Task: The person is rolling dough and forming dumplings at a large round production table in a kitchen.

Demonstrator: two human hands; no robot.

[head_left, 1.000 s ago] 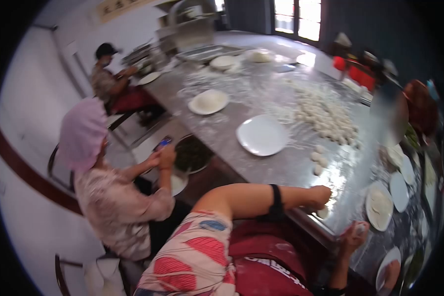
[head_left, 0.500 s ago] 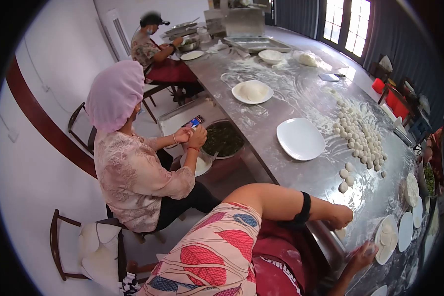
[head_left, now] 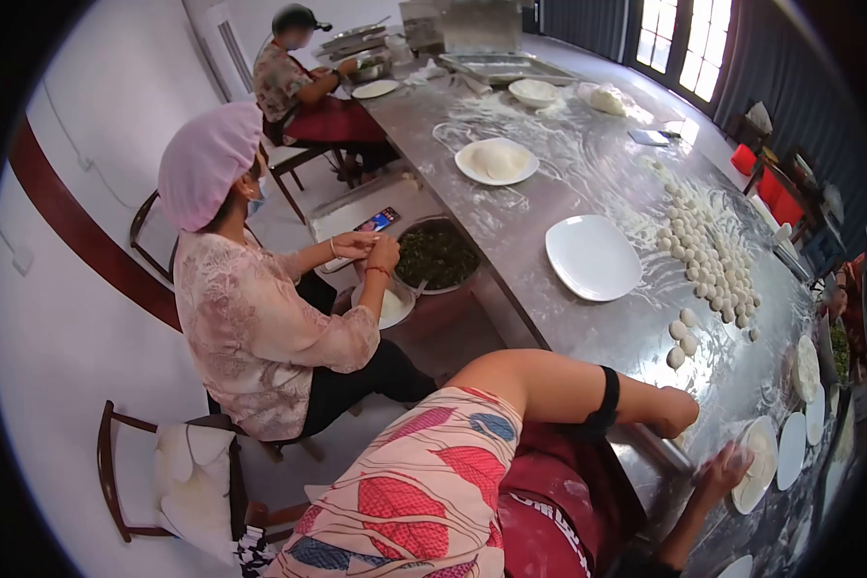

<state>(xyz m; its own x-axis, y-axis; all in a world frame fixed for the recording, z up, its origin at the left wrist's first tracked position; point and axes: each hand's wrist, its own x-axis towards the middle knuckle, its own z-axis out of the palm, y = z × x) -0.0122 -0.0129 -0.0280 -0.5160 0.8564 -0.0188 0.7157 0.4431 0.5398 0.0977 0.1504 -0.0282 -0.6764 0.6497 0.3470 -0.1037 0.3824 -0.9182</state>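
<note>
My left hand [head_left: 675,412] is closed over the steel table near its edge, wrist bent, its curled fingers turned away so that their contents are hidden. A black band [head_left: 605,396] circles that forearm. Close by on the right, my right hand [head_left: 725,469] has bent fingertips at the rim of a white plate [head_left: 745,498], with a pale patch beside them; I cannot tell what it grips. Flat pale dough rounds [head_left: 763,455] lie on the plate. Beyond my left hand sit a few small dough balls [head_left: 679,332] and a large floury cluster of dough balls [head_left: 708,246].
Another white plate [head_left: 592,258] and a plate with a dough mound [head_left: 472,159] stand farther along the table. A person in a pink cap [head_left: 270,328] sits left, by a pot of dark green filling [head_left: 438,252]. Another person [head_left: 294,87] works at the far end.
My right hand has shifted slightly up toward the plate and now overlaps its rim. My left hand has moved slightly right in view. The seated person's head has turned a little.
</note>
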